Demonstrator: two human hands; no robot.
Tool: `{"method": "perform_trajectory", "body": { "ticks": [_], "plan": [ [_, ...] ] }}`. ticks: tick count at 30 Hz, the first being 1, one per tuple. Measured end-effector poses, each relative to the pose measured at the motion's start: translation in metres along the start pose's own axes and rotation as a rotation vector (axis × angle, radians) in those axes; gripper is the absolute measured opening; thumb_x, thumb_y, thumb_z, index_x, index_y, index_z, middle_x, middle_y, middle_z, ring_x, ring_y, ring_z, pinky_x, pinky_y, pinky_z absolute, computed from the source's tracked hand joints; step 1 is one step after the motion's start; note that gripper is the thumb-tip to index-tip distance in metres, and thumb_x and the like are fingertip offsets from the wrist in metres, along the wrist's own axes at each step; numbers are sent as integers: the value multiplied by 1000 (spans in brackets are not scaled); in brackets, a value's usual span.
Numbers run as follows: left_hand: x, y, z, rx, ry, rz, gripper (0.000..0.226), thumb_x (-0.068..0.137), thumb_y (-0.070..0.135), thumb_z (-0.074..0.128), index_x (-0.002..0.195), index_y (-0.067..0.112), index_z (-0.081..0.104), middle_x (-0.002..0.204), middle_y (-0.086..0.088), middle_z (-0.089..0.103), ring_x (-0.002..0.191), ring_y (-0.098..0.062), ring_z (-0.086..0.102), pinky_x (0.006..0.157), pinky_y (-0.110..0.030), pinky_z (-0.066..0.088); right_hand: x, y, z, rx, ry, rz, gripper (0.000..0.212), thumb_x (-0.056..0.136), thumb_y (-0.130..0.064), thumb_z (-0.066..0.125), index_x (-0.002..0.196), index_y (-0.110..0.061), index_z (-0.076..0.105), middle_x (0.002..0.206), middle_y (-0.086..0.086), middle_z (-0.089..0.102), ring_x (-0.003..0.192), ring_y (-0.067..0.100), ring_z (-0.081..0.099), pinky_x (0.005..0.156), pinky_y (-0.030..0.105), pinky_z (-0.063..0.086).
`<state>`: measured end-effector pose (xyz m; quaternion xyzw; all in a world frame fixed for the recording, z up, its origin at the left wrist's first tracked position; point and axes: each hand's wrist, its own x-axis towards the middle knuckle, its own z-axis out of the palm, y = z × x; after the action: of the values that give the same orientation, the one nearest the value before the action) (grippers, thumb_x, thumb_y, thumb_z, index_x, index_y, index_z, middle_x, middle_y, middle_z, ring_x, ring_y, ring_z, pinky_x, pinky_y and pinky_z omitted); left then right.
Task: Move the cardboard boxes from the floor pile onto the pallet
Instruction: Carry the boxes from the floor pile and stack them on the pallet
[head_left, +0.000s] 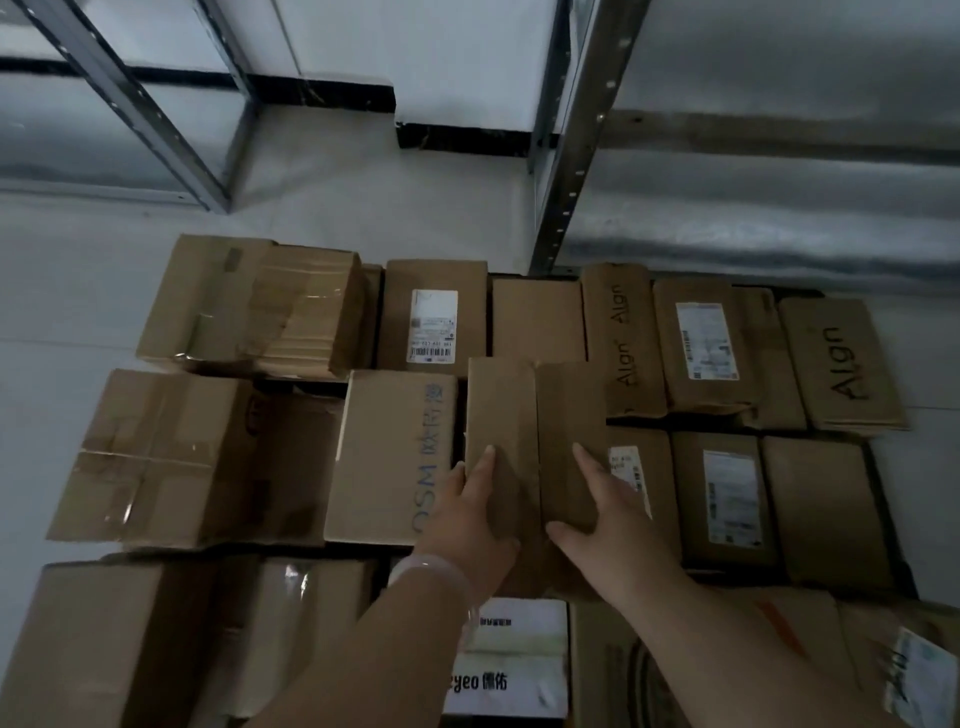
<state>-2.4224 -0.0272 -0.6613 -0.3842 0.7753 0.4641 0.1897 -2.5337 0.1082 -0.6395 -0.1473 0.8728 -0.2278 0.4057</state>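
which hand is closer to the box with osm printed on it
Left. The left hand rests on the left edge of the plain box, right beside the OSM box; the right hand rests on its right half, farther off.

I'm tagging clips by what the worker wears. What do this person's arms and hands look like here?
The left forearm and right forearm are bare, with no sleeves in view. The left hand and right hand wear no gloves, and I can make out no rings in the dim light. A pale, translucent bangle circles the left wrist; the right wrist shows nothing worn.
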Motion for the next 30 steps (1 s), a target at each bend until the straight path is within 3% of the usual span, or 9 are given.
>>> {"method": "perform_trajectory", "body": {
  "ticks": [4, 8, 14, 17, 21, 26, 30],
  "plan": [
    [34, -28, 15, 55, 51, -26, 97, 84, 28, 68, 151, 50, 0, 159, 8, 10, 142, -25, 28, 116, -41, 31, 42, 17, 30, -9, -41, -8, 91, 91, -43, 66, 146, -62, -5, 161, -6, 13, 147, 19, 22, 114, 38, 28],
    [50, -39, 25, 164, 70, -43, 88, 90, 26, 60, 153, 44, 1, 162, 1, 4, 147, -28, 18, 118, -38, 22, 61, 25, 52, -9, -54, 14, 94, 92, -46, 63, 141, -66, -15, 162, -6, 6, 148, 21, 18, 113, 40, 29],
    [58, -45, 35, 164, 141, -16, 84, 90, 26, 57, 155, 37, 7, 162, 2, 4, 148, -25, 12, 117, -36, 19, 65, 30, 61, -56, -30, -30, 99, 91, -52, 60, 115, -78, -32, 163, -8, -5, 150, 22, 12, 116, 44, 25],
    [57, -46, 34, 251, 157, 3, 83, 90, 29, 55, 155, 36, 4, 163, 2, 5, 148, -24, 12, 117, -37, 18, 64, 33, 59, -69, -35, -47, 97, 91, -54, 60, 122, -74, -30, 163, -11, -7, 150, 21, 9, 116, 45, 25],
    [50, -35, 21, 438, 137, 17, 97, 88, 49, 62, 143, 47, -19, 162, 11, -12, 150, -25, -1, 121, -47, 13, 57, 36, 49, -87, 30, -55, 93, 89, -60, 59, 143, -63, -16, 163, -16, -12, 152, 21, 4, 118, 43, 21],
    [24, -5, -2, 616, 200, 242, 91, 89, 64, 49, 142, 53, -24, 161, 12, -22, 149, -18, -13, 119, -43, -5, 20, 42, 31, -177, 130, -61, 95, 87, -59, 62, 152, -50, -7, 164, -14, -11, 151, 12, -6, 120, 41, 12],
    [-2, 16, -10, 689, 197, 349, 91, 88, 66, 47, 143, 52, -25, 159, 13, -25, 148, -16, -17, 117, -42, -11, -32, 43, 35, -181, 259, -80, 104, 77, -77, 57, 155, -45, -4, 164, -12, -12, 149, 9, -13, 122, 40, 1]
  ]
}}
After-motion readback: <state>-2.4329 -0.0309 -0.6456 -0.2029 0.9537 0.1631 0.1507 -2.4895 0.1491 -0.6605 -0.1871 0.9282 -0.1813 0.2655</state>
